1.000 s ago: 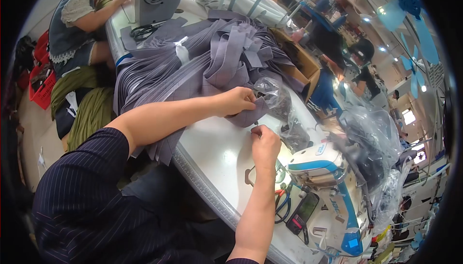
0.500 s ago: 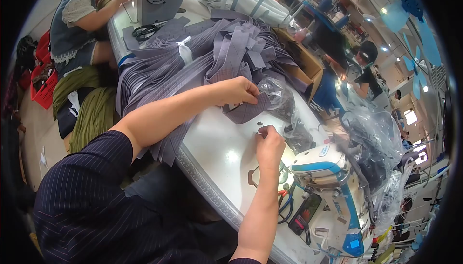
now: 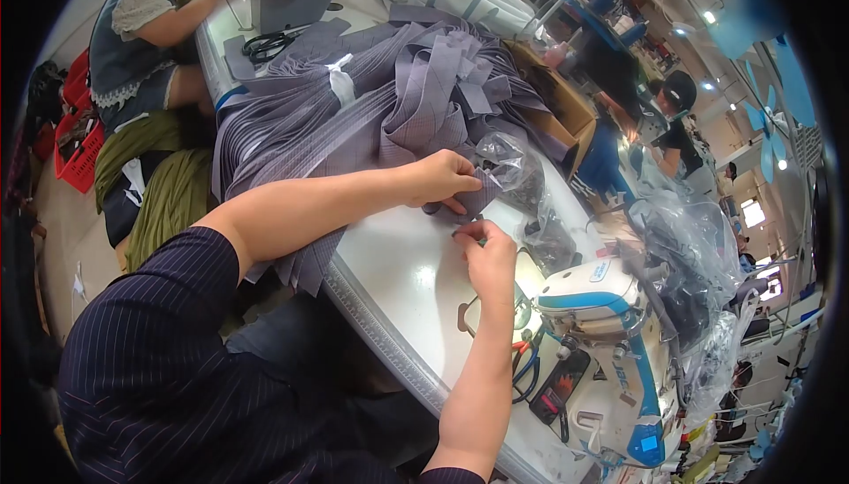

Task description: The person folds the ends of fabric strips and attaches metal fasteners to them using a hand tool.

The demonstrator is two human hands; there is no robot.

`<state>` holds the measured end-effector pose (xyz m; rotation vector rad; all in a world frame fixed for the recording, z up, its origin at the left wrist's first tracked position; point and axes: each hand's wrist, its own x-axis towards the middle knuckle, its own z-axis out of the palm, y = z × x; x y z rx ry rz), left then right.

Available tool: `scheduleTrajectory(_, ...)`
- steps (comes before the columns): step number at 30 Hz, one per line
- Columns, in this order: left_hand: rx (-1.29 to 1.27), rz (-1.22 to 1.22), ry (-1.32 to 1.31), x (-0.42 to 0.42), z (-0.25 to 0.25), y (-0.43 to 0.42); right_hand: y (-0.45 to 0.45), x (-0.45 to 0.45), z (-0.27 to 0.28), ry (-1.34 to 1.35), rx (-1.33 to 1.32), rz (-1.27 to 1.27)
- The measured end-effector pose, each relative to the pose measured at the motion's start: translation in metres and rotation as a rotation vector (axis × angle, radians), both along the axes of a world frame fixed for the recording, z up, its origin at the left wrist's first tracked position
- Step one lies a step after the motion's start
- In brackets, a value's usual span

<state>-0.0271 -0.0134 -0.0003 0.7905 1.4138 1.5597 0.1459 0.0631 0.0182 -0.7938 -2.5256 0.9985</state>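
Seemingly, gray strip (image 3: 485, 195) (long axis bent) points toward plastic (image 3: 506, 151).

A sewing workshop is indicated by the blue-and-white sewing machine (image 3: 591, 296) set on the white table (image 3: 385, 263), the bundled grey fabric strips (image 3: 296, 134), and a second machine (image 3: 296, 2), beside which a co-worker (image 3: 133, 37) is seated.

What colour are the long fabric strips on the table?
Purplish-grey long fabric strips, best seen in head view.
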Motion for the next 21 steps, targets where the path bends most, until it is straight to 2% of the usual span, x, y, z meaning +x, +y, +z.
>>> scheduleTrajectory(2, -0.026, 0.08, -0.01, 0.005, 0.003, -0.001, -0.006, -0.001, 0.006, -0.081, -0.131, 0.052)
scheduleTrajectory(3, -0.025, 0.081, -0.013, 0.008, 0.006, -0.003, -0.008, 0.0, 0.007, -0.087, -0.013, 0.075)
scheduleTrajectory(4, -0.006, 0.088, -0.052, 0.01, 0.009, -0.005, -0.006, 0.0, 0.004, -0.091, -0.014, 0.077)
scheduleTrajectory(6, 0.007, 0.099, -0.097, 0.012, 0.007, -0.006, -0.003, 0.0, -0.005, -0.107, 0.248, 0.092)
scheduleTrajectory(10, -0.008, 0.056, -0.091, 0.016, 0.007, -0.007, 0.003, 0.002, -0.003, -0.11, 0.218, 0.075)
scheduleTrajectory(12, -0.044, 0.027, -0.086, 0.023, 0.023, -0.016, 0.006, 0.002, 0.0, 0.037, 0.01, -0.028)
scheduleTrajectory(15, 0.029, 0.004, -0.126, 0.018, 0.008, -0.007, 0.009, 0.001, 0.003, 0.246, -0.341, -0.161)
scheduleTrajectory(17, 0.031, -0.004, -0.147, 0.018, 0.004, -0.008, 0.013, 0.002, -0.003, 0.295, -0.406, -0.12)
scheduleTrajectory(19, 0.043, -0.017, -0.156, 0.017, 0.006, -0.007, 0.008, 0.0, 0.002, 0.445, -0.636, -0.19)
scheduleTrajectory(21, 0.06, -0.028, -0.163, 0.017, 0.005, -0.007, 0.007, -0.005, -0.004, 0.508, -0.652, -0.183)
